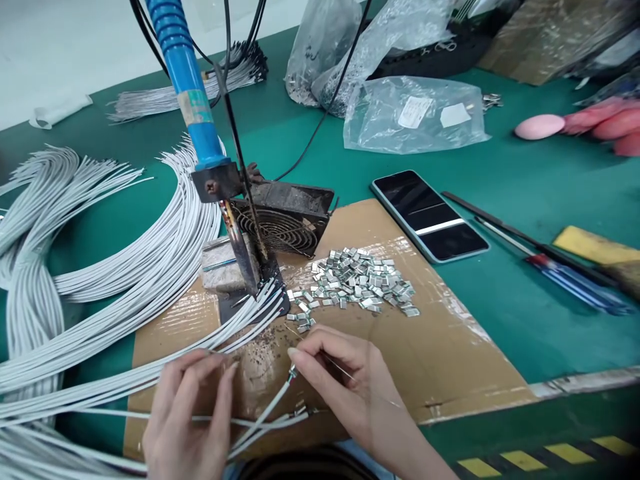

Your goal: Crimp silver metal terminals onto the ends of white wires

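My left hand point(187, 417) is closed in a pinch on thin grey wires point(260, 417) low over the cardboard sheet point(450, 360). My right hand point(345, 387) pinches the tip of one wire, where a small metal clip point(293, 373) sits. Just beyond my fingers lies a pile of small metal clips point(357, 280). A blue-handled soldering iron point(193, 100) stands fixed on a stand, tip down, over the wire ends point(260, 300) at the cardboard's left.
Large bundles of grey wire point(100, 267) curve across the left of the green table. A small fan point(285, 223) sits behind the iron. A phone point(430, 217), screwdrivers point(550, 260) and a yellow block point(595, 247) lie right; plastic bags point(410, 113) at the back.
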A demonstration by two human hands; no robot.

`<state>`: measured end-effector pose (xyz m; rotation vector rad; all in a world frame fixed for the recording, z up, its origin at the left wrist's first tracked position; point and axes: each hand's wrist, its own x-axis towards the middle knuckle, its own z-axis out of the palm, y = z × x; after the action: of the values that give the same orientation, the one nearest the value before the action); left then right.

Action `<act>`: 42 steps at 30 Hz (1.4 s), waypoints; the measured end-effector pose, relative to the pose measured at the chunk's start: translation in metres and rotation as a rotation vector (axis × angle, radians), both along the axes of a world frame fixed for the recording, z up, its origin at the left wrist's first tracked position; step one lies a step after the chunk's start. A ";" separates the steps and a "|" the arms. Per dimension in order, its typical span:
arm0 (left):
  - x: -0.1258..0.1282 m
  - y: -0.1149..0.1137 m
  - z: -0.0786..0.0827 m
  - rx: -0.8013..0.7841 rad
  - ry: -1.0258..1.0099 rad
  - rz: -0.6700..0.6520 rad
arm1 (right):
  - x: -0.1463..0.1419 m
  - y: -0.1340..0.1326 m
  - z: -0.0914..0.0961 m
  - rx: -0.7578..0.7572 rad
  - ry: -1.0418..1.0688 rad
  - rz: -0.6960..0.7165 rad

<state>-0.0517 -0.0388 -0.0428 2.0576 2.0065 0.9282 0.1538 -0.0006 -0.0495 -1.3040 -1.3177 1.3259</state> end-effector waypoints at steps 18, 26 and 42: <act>-0.056 0.005 -0.018 0.035 0.380 -0.251 | 0.037 0.002 -0.013 0.199 -0.413 -0.048; -0.041 0.002 0.020 -0.173 -0.036 -0.330 | 0.037 0.019 -0.011 0.216 -0.476 0.019; 0.034 0.022 0.035 -0.828 -1.044 0.061 | 0.003 -0.009 0.009 -0.140 -0.008 -0.076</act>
<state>-0.0181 -0.0169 -0.0075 0.7906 1.4450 0.7293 0.1569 -0.0097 -0.0403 -1.4414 -1.1862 1.3809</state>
